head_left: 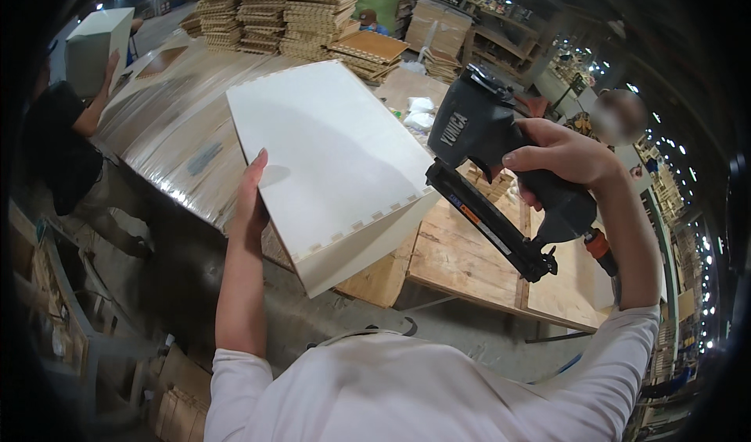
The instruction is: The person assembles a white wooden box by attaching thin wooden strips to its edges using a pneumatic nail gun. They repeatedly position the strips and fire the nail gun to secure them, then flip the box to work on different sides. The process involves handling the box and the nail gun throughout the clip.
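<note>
My left hand [254,199] grips the left edge of a white wooden box [336,145], thumb up on its top face and the other fingers hidden below. The box is tilted over the tables, and finger joints show along its near edge. In my right hand [559,156] is a black pneumatic nail gun [485,129], fingers wrapped round its handle. Its nose sits at the right corner of the box; whether they touch I cannot tell. The magazine slants down to the right, and an orange hose fitting [597,244] shows at the handle's end.
A plywood table [461,262] lies under the nail gun. Beyond the box, a film-covered table [180,141] bears stacks of jointed wooden panels [321,12] at the back. At left a person [66,137] holds another white box [98,51]. Another person [618,117] is at right.
</note>
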`<state>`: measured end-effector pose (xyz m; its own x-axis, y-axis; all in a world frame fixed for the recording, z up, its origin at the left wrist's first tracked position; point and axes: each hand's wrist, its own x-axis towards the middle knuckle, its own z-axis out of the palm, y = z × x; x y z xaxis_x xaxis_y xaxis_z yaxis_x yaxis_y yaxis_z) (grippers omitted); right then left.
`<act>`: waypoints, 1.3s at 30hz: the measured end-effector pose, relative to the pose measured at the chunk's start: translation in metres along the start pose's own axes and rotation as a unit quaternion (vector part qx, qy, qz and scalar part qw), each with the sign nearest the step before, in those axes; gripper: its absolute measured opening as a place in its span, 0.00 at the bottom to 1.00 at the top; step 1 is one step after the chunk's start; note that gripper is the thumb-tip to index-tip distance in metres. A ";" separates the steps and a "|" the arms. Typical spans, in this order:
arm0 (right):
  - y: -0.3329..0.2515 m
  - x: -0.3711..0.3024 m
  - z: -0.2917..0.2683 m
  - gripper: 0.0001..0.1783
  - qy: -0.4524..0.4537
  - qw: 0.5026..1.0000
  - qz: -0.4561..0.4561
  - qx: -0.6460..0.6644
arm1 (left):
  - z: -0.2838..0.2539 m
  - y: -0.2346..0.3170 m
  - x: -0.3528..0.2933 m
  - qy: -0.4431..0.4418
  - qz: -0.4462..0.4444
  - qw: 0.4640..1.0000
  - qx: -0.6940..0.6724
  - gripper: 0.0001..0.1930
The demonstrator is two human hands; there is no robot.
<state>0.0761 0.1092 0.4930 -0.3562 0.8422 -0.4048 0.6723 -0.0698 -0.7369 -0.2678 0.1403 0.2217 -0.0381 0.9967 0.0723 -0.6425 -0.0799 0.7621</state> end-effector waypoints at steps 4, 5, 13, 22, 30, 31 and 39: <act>-0.008 0.000 0.015 0.18 -0.046 0.999 -0.015 0.019 | -0.001 0.000 0.001 -0.017 -0.001 1.000 0.007 0.28; -0.010 0.000 0.019 0.18 -0.058 0.998 -0.017 0.016 | -0.001 0.000 0.001 -0.021 0.001 1.000 0.008 0.28; -0.017 0.005 0.033 0.17 -0.102 0.994 -0.029 -0.030 | -0.009 -0.005 0.006 0.025 0.012 1.000 0.003 0.26; -0.029 -0.001 0.039 0.16 -0.078 0.995 -0.055 -0.027 | -0.002 -0.003 0.003 0.003 0.011 0.999 -0.033 0.25; -0.050 0.012 0.068 0.16 -0.169 0.983 -0.068 -0.038 | 0.012 0.008 -0.009 -0.009 0.024 0.999 0.039 0.29; -0.051 0.014 0.071 0.16 -0.176 0.981 -0.071 -0.042 | 0.012 0.009 -0.009 -0.014 0.023 0.999 0.042 0.29; -0.063 0.023 0.091 0.17 -0.229 0.968 -0.083 -0.061 | 0.015 0.007 -0.006 -0.038 0.080 0.996 0.030 0.28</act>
<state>-0.0335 0.0843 0.4804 -0.6979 0.5088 -0.5041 0.6424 0.1334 -0.7547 -0.2602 0.1330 0.2362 -0.0773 0.9673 0.2417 -0.5853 -0.2403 0.7744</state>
